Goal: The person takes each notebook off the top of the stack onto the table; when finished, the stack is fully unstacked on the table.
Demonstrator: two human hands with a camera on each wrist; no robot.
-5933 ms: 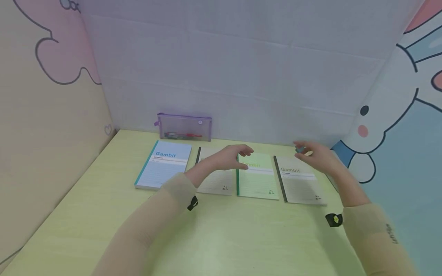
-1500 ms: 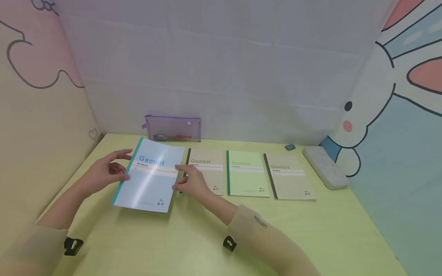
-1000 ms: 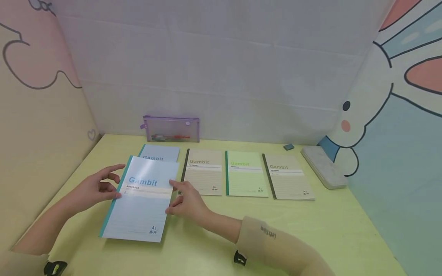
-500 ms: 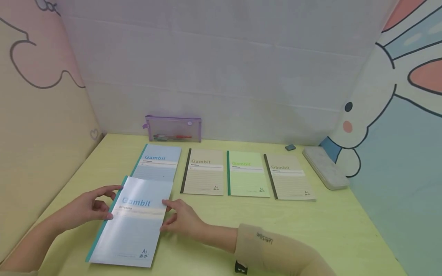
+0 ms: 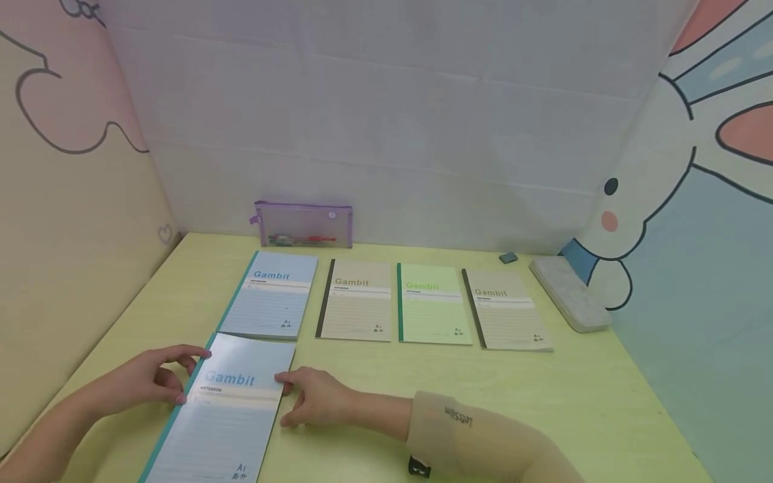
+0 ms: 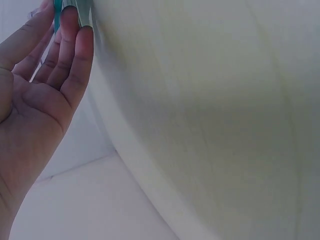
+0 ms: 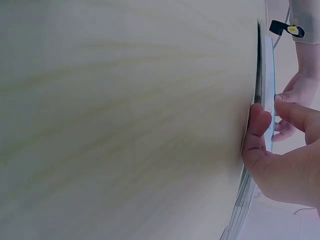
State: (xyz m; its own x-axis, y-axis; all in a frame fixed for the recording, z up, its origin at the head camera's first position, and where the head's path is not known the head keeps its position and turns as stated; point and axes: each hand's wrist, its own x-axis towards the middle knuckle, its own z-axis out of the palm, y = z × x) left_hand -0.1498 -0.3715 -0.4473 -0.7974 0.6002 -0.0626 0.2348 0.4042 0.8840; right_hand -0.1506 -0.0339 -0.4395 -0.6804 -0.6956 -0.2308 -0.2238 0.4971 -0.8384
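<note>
A pale blue Gambit notebook with a teal spine lies low over the table at the front left, its near end cut off by the frame. My left hand holds its spine edge, index finger and thumb at the teal strip, the other fingers curled. In the left wrist view, the left hand's fingertips meet that edge. My right hand is at the opposite edge, index finger over the cover and thumb low beside it. A narrow dark gap shows beneath the notebook in the right wrist view, by the right hand.
Behind it lies another blue notebook. Rightward stand a beige notebook, a green notebook and a second beige one. A purple pencil pouch leans on the back wall. A grey case and small dark block sit at the right.
Both hands have brought the top blue notebook off the left pile and toward the front edge, lowering it and uncovering the other blue notebook. Earlier, the right hand was at the small dark block.
</note>
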